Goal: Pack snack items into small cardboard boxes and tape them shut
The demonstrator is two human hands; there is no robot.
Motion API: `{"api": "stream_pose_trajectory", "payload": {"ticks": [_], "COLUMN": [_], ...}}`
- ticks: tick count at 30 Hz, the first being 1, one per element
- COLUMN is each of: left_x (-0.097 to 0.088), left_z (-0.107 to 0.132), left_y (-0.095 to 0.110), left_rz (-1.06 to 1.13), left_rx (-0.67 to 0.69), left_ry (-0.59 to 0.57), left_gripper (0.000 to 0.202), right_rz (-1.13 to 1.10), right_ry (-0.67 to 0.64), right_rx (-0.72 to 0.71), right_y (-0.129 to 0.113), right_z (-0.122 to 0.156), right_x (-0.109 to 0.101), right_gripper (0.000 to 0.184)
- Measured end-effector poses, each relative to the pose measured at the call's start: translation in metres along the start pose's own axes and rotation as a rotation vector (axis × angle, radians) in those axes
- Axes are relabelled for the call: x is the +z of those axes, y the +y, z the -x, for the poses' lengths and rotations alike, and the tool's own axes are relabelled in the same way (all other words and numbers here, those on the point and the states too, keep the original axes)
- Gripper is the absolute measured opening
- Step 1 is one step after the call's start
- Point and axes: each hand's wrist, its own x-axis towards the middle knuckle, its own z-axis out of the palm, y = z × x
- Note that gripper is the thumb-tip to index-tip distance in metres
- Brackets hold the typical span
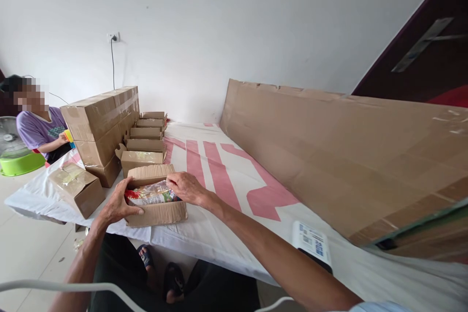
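An open cardboard box (pixel 157 215) sits near the table's front edge with its long flaps folded outward. Inside lies a printed, partly clear plastic packet (pixel 151 194) with red, white and green on it. My left hand (pixel 119 204) is around the box's left end, thumb along the front flap and fingers at the back corner. My right hand (pixel 186 187) is closed at the packet's upper right end, its curled fingertips mostly hidden.
Several open boxes (pixel 142 157) line up behind. Taped cartons (pixel 98 122) are stacked left, near a single closed box (pixel 76 185). A large cardboard sheet (pixel 329 156) stands along the right. A white device (pixel 312 243) lies front right. Another person (pixel 44 126) sits far left.
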Motion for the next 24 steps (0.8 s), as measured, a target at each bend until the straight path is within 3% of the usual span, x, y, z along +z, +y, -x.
{"api": "stream_pose_trajectory", "payload": {"ticks": [10, 13, 16, 21, 24], "left_x": [-0.01, -0.005, 0.003, -0.001, -0.012], "left_z": [-0.014, -0.018, -0.018, -0.02, -0.026], "left_y": [0.003, 0.006, 0.011, 0.028, 0.043], "left_rz": [0.133, 0.176, 0.192, 0.217, 0.288], "left_rx": [0.011, -0.003, -0.059, -0.077, -0.057], "left_ry": [-0.04, -0.039, 0.035, 0.147, 0.178], "left_gripper": [0.135, 0.142, 0.146, 0.132, 0.109], "right_rz": [-0.482, -0.543, -0.602, -0.659, -0.688], "right_ry": [0.293, 0.374, 0.419, 0.489, 0.517], "right_rx": [-0.058, -0.063, -0.064, -0.1, -0.101], "right_y": [-0.001, 0.0, 0.0, -0.001, -0.005], "right_z": [-0.014, -0.017, -0.019, -0.02, -0.022], "right_x": [-0.004, -0.005, -0.01, -0.027, -0.042], "right_gripper": [0.02, 0.021, 0.023, 0.029, 0.032]}}
